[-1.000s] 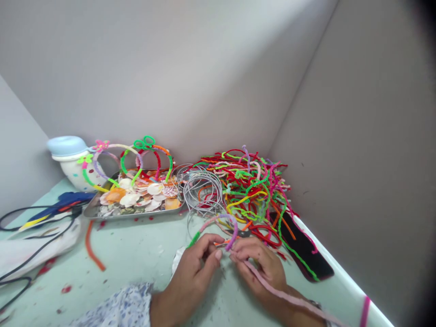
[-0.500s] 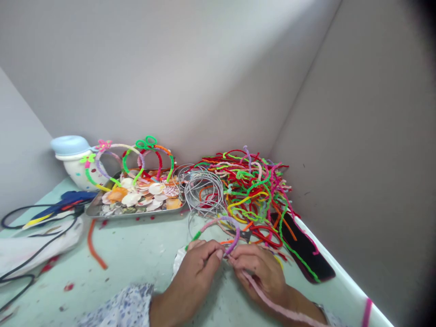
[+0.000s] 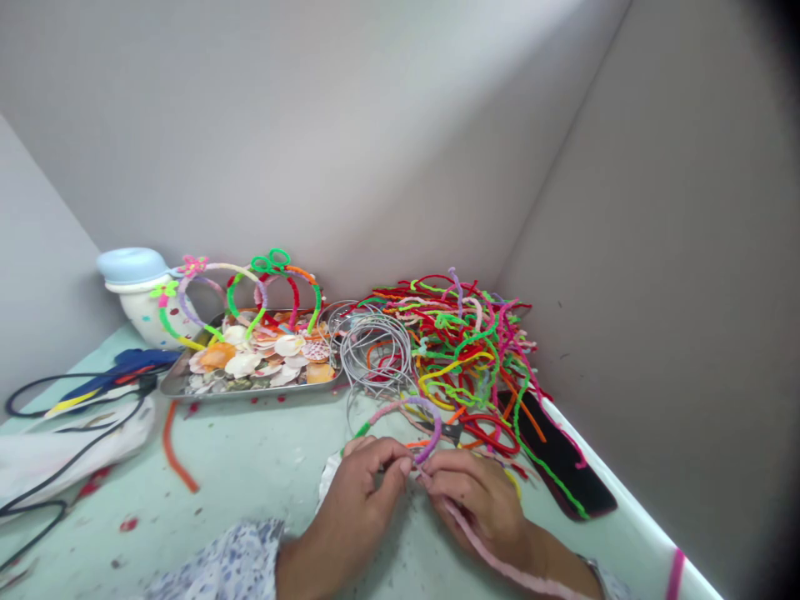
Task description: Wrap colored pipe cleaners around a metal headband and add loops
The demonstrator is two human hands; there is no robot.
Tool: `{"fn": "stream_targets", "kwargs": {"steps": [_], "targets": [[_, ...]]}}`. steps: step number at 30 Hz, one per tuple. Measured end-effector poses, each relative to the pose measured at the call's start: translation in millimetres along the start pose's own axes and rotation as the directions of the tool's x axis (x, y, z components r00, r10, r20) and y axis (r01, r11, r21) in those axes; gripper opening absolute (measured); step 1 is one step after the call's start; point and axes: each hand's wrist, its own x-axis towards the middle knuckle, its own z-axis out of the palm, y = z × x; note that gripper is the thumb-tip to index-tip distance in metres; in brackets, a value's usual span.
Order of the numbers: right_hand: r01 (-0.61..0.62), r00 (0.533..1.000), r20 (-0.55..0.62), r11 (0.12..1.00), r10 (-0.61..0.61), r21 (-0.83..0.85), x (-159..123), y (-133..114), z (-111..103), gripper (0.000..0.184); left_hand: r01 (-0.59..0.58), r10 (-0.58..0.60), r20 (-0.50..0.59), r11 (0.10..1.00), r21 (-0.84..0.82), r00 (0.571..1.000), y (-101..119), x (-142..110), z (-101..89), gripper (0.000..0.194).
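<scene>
A pipe-cleaner-wrapped ring (image 3: 431, 415) in purple, pink and green arches up between my hands. My left hand (image 3: 366, 496) pinches it near the purple end with thumb and forefinger. Close beside it, my right hand (image 3: 478, 500) has its fingers closed on a pale pink pipe cleaner (image 3: 484, 546), whose long tail runs under the palm toward the bottom edge. The pink strand meets the ring at the fingertips; the exact join is partly hidden. Red-handled scissors (image 3: 491, 433) lie just behind my right hand.
A metal tray (image 3: 250, 395) of seashells (image 3: 268, 362) stands at the back left, with finished wrapped hoops (image 3: 222, 268) on it. Beside it are a white jar (image 3: 153, 312), coiled wire (image 3: 375, 354), a heap of pipe cleaners (image 3: 456, 342), a black phone-like slab (image 3: 562, 462) and a glue gun (image 3: 118, 371).
Both hands stay pinched at the purple end of the ring, with only slight finger movement. The whole view has shifted a little.
</scene>
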Motion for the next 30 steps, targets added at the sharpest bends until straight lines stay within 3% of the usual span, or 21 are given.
{"fn": "stream_targets", "kwargs": {"steps": [4,11,15,25,30], "targets": [[-0.003,1.000,0.016,1.000,0.004,-0.009,-1.3,-0.3,0.4,0.022,0.026,-0.026,0.000,0.999,-0.036,1.000,-0.4,0.2,-0.3,0.029],[0.025,1.000,-0.002,0.999,-0.025,-0.022,-1.1,1.5,1.1,0.020,0.127,-0.105,0.085,0.939,-0.321,0.991,-2.7,3.3,1.1,0.025],[0.048,0.999,0.017,0.999,-0.047,-0.021,1.1,1.3,0.2,0.018,0.158,-0.128,0.103,0.905,-0.395,0.986,-2.9,4.1,2.4,0.021],[0.037,0.999,0.029,0.998,-0.036,-0.041,-1.0,1.7,1.2,0.020,0.185,-0.174,0.065,0.933,-0.307,0.983,5.8,4.7,-1.2,0.023],[0.046,0.999,0.015,0.998,-0.045,-0.050,0.5,2.2,0.4,0.021,0.130,-0.126,0.029,0.973,-0.190,0.992,3.4,4.5,-1.4,0.023]]}}
